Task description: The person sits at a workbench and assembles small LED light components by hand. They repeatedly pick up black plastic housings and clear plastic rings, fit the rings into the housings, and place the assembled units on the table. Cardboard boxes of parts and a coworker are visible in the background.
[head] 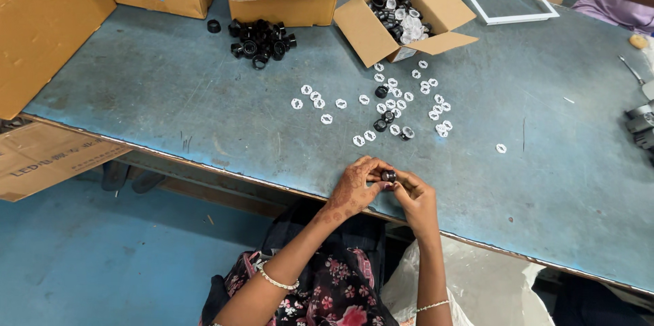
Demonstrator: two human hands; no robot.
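Head view over a worn blue-grey worktable (170, 94) above a blue floor (82, 258), brown cardboard cartons (41, 19) lining its far edge, one small open box (371, 36) holding black and clear parts, as left hand (354, 186) and right hand (415, 200) together pinch a small black ring (389, 176) at the near edge.

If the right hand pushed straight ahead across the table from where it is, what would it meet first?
Probably the scattered small white rings and black caps just ahead of the right hand, which shares a small black cap with the left hand. Depth is uncertain.
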